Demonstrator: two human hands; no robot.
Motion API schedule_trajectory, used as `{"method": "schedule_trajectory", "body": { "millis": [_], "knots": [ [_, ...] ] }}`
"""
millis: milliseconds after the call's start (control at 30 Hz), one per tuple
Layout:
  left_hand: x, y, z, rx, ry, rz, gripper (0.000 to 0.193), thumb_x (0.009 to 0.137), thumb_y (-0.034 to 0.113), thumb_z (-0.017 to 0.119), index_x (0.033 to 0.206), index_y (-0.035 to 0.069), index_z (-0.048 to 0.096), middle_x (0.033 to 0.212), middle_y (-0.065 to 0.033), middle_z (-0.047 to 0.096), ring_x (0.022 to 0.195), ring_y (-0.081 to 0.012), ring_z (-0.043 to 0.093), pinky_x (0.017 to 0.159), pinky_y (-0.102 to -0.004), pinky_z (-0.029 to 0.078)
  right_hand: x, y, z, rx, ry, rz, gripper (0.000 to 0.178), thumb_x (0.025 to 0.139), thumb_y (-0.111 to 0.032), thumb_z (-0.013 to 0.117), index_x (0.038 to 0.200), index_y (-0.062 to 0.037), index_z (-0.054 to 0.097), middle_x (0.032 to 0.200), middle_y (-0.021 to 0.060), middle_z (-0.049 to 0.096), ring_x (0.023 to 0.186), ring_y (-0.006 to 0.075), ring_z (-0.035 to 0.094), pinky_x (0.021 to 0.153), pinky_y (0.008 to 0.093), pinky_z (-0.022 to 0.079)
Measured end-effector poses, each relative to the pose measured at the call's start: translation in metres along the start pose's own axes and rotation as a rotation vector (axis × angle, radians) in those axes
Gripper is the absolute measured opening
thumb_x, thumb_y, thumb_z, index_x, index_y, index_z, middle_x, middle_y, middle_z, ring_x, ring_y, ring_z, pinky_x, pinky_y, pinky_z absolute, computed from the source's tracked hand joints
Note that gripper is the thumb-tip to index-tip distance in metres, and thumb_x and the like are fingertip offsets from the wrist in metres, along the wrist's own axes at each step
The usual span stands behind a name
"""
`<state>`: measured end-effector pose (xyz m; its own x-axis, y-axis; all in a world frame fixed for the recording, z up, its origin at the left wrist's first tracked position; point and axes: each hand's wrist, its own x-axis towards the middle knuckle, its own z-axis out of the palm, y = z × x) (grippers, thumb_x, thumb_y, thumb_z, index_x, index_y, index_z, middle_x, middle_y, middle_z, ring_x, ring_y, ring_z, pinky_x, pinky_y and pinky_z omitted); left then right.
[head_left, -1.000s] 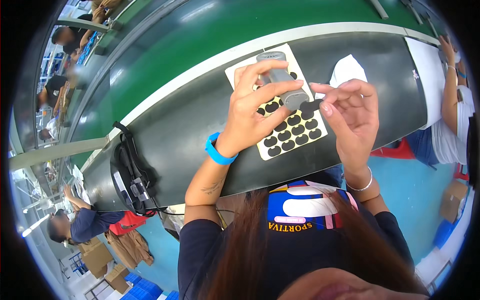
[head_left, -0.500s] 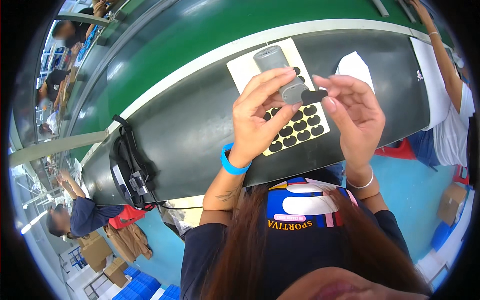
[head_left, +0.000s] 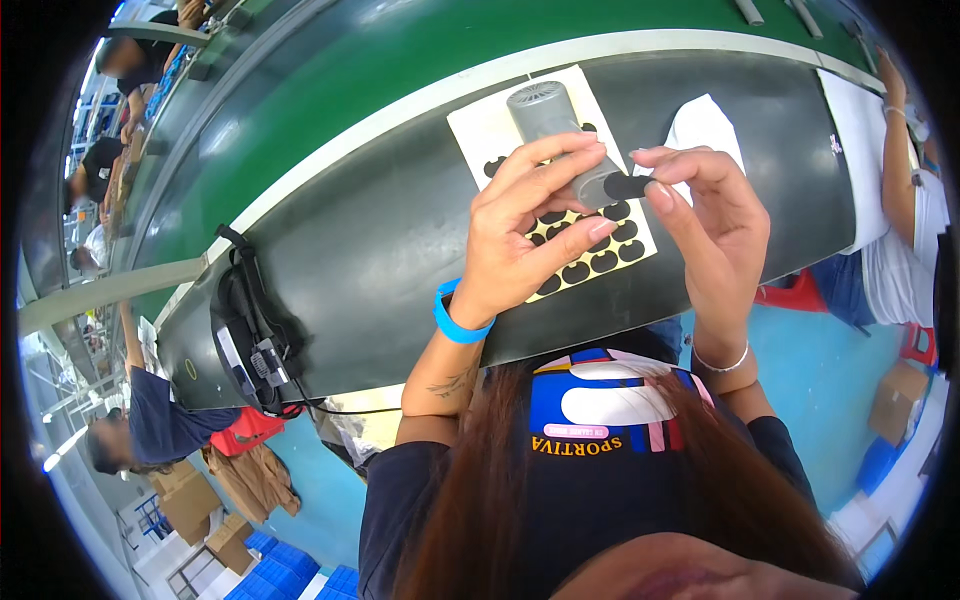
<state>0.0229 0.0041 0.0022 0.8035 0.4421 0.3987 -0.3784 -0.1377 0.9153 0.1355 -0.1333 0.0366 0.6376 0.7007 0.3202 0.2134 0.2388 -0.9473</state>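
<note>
My left hand (head_left: 515,225) is closed round a grey cylindrical device (head_left: 542,110) with a slotted vent at its far end. The device's near end is tilted toward my right hand. A black oval sticker (head_left: 624,186) lies at that near end, its right edge pinched between the thumb and forefinger of my right hand (head_left: 715,210). Whether the sticker is fully touching the end face cannot be made out. Under the device is a cream sheet (head_left: 480,122) with rows of black stickers, partly hidden by my left hand.
A white piece of paper (head_left: 706,125) lies right of the sheet on the dark bench (head_left: 370,250). A black strap-like device with a cable (head_left: 255,330) sits at left. Behind the bench runs a green conveyor surface (head_left: 400,60). Co-workers are at both sides.
The near end of the device has turned, and the black sticker now overlaps more of it. My right hand keeps its pinch. The co-worker's arm at far right has shifted.
</note>
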Motion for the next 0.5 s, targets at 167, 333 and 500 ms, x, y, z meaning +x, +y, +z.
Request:
{"method": "schedule_trajectory", "body": {
  "millis": [167,333,500],
  "knots": [
    [0.0000,-0.0001,-0.0014,-0.048,-0.027,-0.041,0.048,0.076,-0.002,0.071,0.121,-0.001,0.057,0.126,-0.0134,0.049,0.095,-0.0172,0.061,0.078,-0.0274,0.057,0.0027,0.0008,0.0025,0.127,0.022,0.026,0.026,0.084,0.008,0.058,0.107,0.0001,0.049,0.086,0.0081,0.059,0.104,0.0230,0.060,0.083,0.0268,0.045],
    [-0.0002,-0.0007,-0.0030,-0.105,-0.034,-0.078,0.047,0.077,-0.005,0.069,0.122,-0.002,0.057,0.127,-0.0125,0.047,0.086,-0.0151,0.061,0.077,-0.0276,0.057,0.0009,0.0021,0.0042,0.158,0.010,0.049,0.031,0.084,0.010,0.058,0.110,0.0001,0.046,0.083,0.0073,0.060,0.102,0.0250,0.062,0.083,0.0265,0.047],
    [-0.0001,0.0010,-0.0028,-0.130,-0.031,-0.096,0.047,0.077,-0.005,0.069,0.122,-0.002,0.056,0.128,-0.0124,0.046,0.085,-0.0152,0.061,0.077,-0.0277,0.057,-0.0003,0.0006,0.0058,0.139,0.022,0.062,0.032,0.082,0.013,0.059,0.108,0.0007,0.044,0.085,0.0091,0.061,0.102,0.0246,0.062,0.083,0.0257,0.047]
  ]
}}
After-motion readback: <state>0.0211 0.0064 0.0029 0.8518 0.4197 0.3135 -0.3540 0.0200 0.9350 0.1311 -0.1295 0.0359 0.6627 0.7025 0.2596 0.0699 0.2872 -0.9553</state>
